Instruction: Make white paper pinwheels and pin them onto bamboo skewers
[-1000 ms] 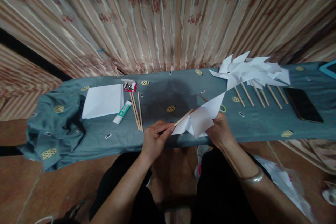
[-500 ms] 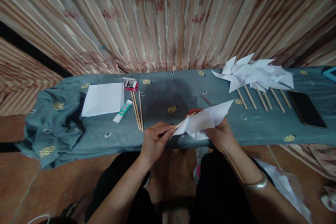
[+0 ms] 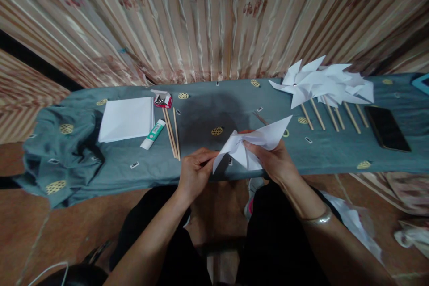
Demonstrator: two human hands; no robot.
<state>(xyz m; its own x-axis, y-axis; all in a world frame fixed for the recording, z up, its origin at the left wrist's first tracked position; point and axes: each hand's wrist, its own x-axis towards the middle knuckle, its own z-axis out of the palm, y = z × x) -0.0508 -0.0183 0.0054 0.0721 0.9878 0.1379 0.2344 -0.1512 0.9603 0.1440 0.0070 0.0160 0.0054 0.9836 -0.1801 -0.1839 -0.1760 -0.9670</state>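
A white paper pinwheel (image 3: 246, 153) is held between my two hands just above the near edge of the table, its blades folded toward the centre. My right hand (image 3: 276, 159) grips its right side, the thumb pressed on the paper near the middle. At the left edge, the fingers of my left hand (image 3: 196, 174) are closed together against the pinwheel. Any stick behind the paper is hidden. Partly covered by the paper, scissors (image 3: 259, 118) lie just beyond it.
Finished pinwheels (image 3: 321, 82) on sticks lie at the back right, beside a black phone (image 3: 387, 128). Leftward are wooden sticks (image 3: 176, 136), a glue stick (image 3: 153, 134), a small red box of metal pins (image 3: 163, 99) and a stack of white paper (image 3: 126, 119). A green patterned cloth (image 3: 201, 118) covers the table.
The pinwheel has turned so its folded front faces up toward me. The stick seen at my left fingers is now out of sight. My right thumb now shows on the paper's front.
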